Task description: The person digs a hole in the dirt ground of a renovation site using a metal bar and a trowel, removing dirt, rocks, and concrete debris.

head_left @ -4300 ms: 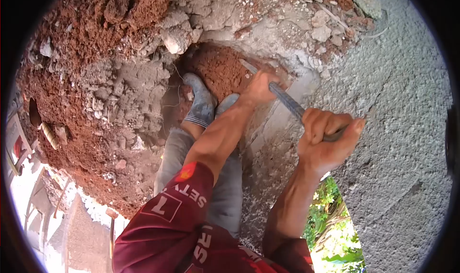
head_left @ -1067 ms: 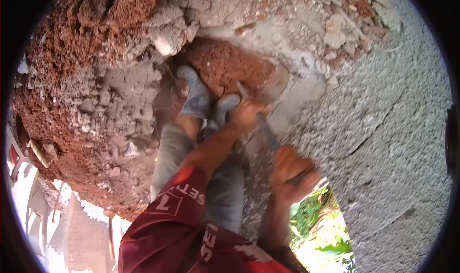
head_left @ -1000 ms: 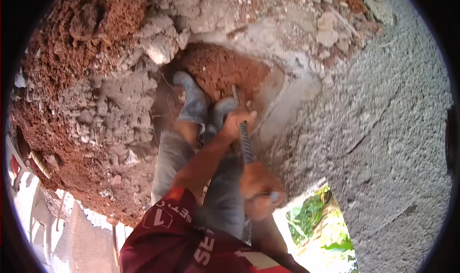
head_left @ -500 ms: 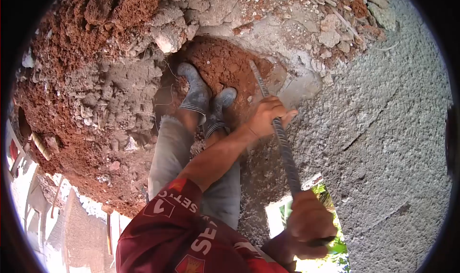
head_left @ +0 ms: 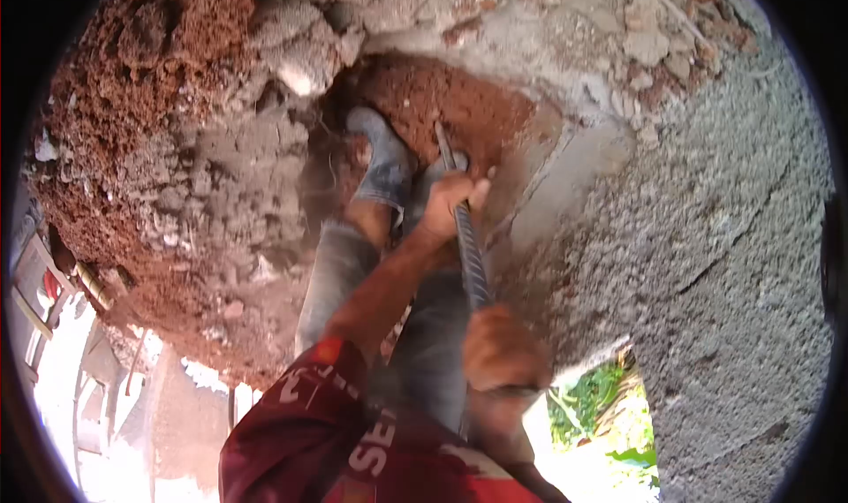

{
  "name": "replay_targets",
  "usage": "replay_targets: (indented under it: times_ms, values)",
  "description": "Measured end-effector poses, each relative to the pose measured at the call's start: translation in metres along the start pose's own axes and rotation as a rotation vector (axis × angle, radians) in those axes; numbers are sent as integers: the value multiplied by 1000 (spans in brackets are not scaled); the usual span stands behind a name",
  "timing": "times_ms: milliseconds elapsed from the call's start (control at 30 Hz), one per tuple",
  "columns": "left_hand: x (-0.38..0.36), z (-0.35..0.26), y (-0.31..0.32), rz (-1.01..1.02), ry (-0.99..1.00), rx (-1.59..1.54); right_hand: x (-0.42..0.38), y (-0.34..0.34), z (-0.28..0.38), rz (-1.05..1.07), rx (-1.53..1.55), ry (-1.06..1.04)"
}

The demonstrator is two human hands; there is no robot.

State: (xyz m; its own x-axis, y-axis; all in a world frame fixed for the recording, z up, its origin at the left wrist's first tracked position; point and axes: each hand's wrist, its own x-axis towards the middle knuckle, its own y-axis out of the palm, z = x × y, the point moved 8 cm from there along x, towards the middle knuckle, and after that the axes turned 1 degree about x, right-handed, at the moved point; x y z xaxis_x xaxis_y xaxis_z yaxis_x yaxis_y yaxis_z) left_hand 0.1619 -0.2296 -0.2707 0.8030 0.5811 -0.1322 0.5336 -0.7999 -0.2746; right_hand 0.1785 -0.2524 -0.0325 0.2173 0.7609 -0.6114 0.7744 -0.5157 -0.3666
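A ribbed metal bar (head_left: 473, 264) slants down from the red soil to the lower middle of the view. My left hand (head_left: 452, 204) is closed around its upper part, a little below the tip. Lower down, my right hand (head_left: 505, 353), blurred by motion, is wrapped round the near end. The bar's tip lies over the red soil (head_left: 495, 105), beside the toe of one grey boot (head_left: 384, 158); whether it touches the soil I cannot tell. The second boot is partly hidden behind the bar and my left hand.
Loose reddish soil and rubble (head_left: 203, 194) rise at the left. A rough grey wall (head_left: 707, 282) fills the right side, with a concrete edge (head_left: 574, 176) near the pit. Green plants (head_left: 601, 406) show through an opening at the bottom right.
Both hands and the bar have moved left in the view, and the bar stands more upright. Its tip is now nearer the boots. The view has also shifted slightly.
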Motion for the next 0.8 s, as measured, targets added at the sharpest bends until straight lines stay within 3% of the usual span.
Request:
replay_targets:
  times_ms: [100,167,267,300,367,467,533,633,700,733,767,800]
  values:
    - [-22,5,-45,-368,-75,-137,16,-36,-8,-321,1708,78]
    - [-25,-4,-41,-281,-55,-88,17,-41,-16,-550,2858,73]
    - [6,-48,-20,-140,14,5,-15,14,-55,-738,2925,458]
    - [18,-72,-12,-110,57,-47,-28,30,-78,-829,2782,764]
    - [43,-123,3,-86,150,-136,-56,53,-134,-1086,2782,971]
    - [64,-202,14,-96,194,-273,-114,78,-228,-1277,2801,787]
    - [74,-246,5,-112,217,-193,-129,83,-262,-1347,2825,633]
    - [74,-221,15,-36,168,-93,-99,115,-226,-1353,2845,723]
    - [67,-112,10,-142,160,-122,-37,141,-141,-1300,2823,972]
    - [52,-21,31,18,149,181,-2,132,-76,-1241,2858,980]
    - [30,11,18,-53,199,74,12,102,-40,-1131,2924,900]
    - [27,-11,-9,-91,240,108,20,66,-30,-998,2980,734]
